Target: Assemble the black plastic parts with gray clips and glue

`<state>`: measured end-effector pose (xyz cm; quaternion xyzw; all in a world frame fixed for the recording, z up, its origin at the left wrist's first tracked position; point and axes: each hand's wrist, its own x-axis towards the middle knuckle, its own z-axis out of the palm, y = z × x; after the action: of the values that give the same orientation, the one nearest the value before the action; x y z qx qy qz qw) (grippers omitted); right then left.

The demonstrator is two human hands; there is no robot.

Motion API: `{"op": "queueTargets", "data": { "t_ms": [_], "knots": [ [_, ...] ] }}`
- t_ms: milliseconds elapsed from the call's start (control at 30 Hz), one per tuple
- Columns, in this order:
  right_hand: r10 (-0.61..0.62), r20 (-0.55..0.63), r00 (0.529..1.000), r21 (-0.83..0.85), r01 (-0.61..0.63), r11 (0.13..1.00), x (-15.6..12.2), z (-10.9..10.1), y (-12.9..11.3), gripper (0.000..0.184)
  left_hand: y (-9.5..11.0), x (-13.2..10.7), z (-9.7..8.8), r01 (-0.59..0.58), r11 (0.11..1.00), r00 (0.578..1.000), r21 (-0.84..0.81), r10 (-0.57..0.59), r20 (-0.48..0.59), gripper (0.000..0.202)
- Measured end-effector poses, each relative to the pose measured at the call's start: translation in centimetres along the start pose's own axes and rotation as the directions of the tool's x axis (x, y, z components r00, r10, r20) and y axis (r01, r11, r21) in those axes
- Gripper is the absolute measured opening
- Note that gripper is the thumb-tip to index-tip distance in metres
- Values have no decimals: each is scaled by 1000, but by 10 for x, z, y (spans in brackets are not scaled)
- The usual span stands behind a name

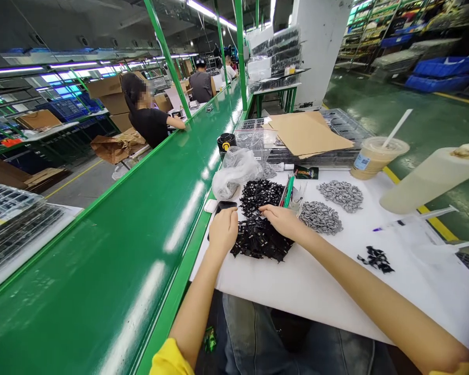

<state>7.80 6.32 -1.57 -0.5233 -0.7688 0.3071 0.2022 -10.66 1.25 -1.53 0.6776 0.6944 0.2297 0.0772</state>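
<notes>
- Green conveyor (148, 208), left of the near black pile (260, 242): a wide sideways sweep could fling pieces onto it.
- Counter (316, 281), beneath that pile: its front edge lies near, so dragging pieces back could drop them onto the lap (258, 325).
- Drink cup (373, 161), beyond the pile to the right: a knock could spill it.
- Left hand (223, 229) curls at the pile's left; right hand (283, 221) has fingertips drawn together above it; whether either grips anything cannot be told.
- Far black pile (261, 194), just beyond: careless raking could mix both.
</notes>
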Motion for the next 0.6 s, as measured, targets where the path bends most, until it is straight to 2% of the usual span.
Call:
{"op": "queueTargets", "data": {
  "t_ms": [100,200,367,600],
  "knots": [
    [36,21,999,-65,-35,997,8,2,-9,39,4,28,0,11,997,994,78,-20,111,38],
    [44,31,999,-104,-41,994,11,5,-11,39,6,43,8,6,991,980,136,-33,197,37],
    [19,24,1000,-142,-15,990,14,11,-9,37,7,49,15,-6,987,967,159,-34,252,39],
    [10,0,1000,-150,-10,989,13,14,-4,38,7,48,14,-6,990,964,140,-32,266,40]
  ]
}}
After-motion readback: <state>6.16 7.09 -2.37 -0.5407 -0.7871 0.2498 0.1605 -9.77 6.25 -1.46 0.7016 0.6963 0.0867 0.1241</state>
